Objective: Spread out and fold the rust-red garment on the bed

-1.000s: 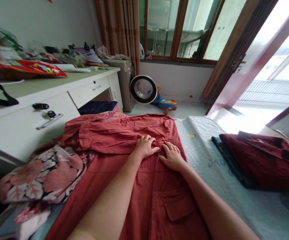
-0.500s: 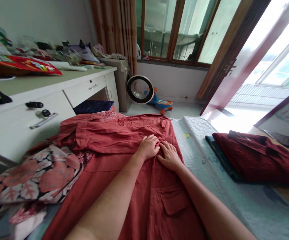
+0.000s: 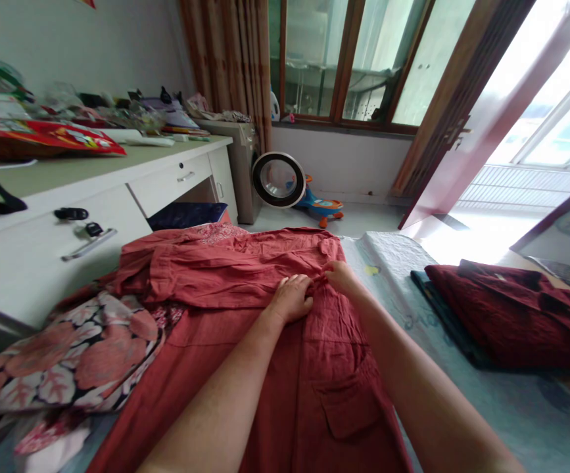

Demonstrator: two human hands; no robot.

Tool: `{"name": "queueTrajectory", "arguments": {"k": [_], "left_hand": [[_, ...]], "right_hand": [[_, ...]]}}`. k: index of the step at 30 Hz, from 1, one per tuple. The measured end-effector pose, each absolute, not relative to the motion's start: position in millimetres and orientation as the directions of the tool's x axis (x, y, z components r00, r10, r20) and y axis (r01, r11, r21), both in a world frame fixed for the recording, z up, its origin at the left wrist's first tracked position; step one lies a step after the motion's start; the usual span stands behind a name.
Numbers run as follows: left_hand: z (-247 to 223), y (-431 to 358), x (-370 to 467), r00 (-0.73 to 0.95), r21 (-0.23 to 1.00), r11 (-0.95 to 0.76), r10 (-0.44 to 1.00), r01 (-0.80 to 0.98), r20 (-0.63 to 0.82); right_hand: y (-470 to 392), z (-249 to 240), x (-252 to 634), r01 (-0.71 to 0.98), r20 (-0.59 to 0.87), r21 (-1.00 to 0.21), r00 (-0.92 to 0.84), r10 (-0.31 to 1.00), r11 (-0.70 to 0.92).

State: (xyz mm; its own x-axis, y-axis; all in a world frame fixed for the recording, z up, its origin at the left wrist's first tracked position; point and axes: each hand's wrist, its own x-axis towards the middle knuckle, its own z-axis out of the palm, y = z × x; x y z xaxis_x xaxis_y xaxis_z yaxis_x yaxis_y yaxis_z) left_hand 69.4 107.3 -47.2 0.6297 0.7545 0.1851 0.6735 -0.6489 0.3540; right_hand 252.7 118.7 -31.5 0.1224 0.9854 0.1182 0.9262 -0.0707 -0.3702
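A long red coat lies spread on the bed, with one sleeve folded across its upper part. A flap pocket shows near its lower right side. My left hand rests palm down on the coat at the middle, its fingers stretched over the sleeve's fabric. Just to the right of it, my right hand is closed in a pinch on the coat's cloth near the edge of the sleeve. Creases run through the cloth below the pinch.
Folded dark red clothing lies on the light blue bed cover at right. A floral cloth bundle sits at left. Beyond are a white desk with cluttered things, a washing machine with its round door open, and a toy car.
My right hand has gone from lying flat on the coat to pinching its cloth, a little farther up and right. Fabric beneath it is more creased. My left hand stays nearly in place.
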Motion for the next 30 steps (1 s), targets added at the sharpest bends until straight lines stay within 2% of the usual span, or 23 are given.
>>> {"name": "queueTrajectory", "arguments": {"k": [5, 10, 14, 17, 22, 30], "left_hand": [[-45.3, 109.7, 64.6, 0.647, 0.4, -0.661, 0.738, 0.634, 0.193], [-48.7, 114.8, 62.5, 0.637, 0.478, -0.644, 0.743, 0.597, 0.205], [-54.4, 118.7, 62.4, 0.554, 0.405, -0.634, 0.773, 0.659, 0.309], [-56.2, 121.0, 58.4, 0.433, 0.347, -0.542, 0.832, 0.765, 0.346], [-59.7, 123.4, 49.1, 0.313, 0.255, -0.378, 0.913, 0.89, 0.262], [-63.4, 119.3, 54.5, 0.293, 0.185, -0.328, 0.936, 0.926, 0.192]], "right_hand": [[147.0, -49.2, 252.4, 0.902, 0.232, -0.404, 0.265, 0.936, -0.155], [146.2, -75.3, 258.8, 0.874, 0.294, -0.471, 0.283, 0.913, -0.119], [145.9, -79.5, 260.6, 0.879, 0.276, -0.463, 0.263, 0.925, -0.112], [145.6, -78.5, 260.1, 0.884, 0.279, -0.456, 0.254, 0.926, -0.104], [145.1, -77.8, 258.5, 0.885, 0.268, -0.449, 0.264, 0.927, -0.122], [145.2, -77.1, 254.0, 0.899, 0.224, -0.41, 0.262, 0.939, -0.153]]}}
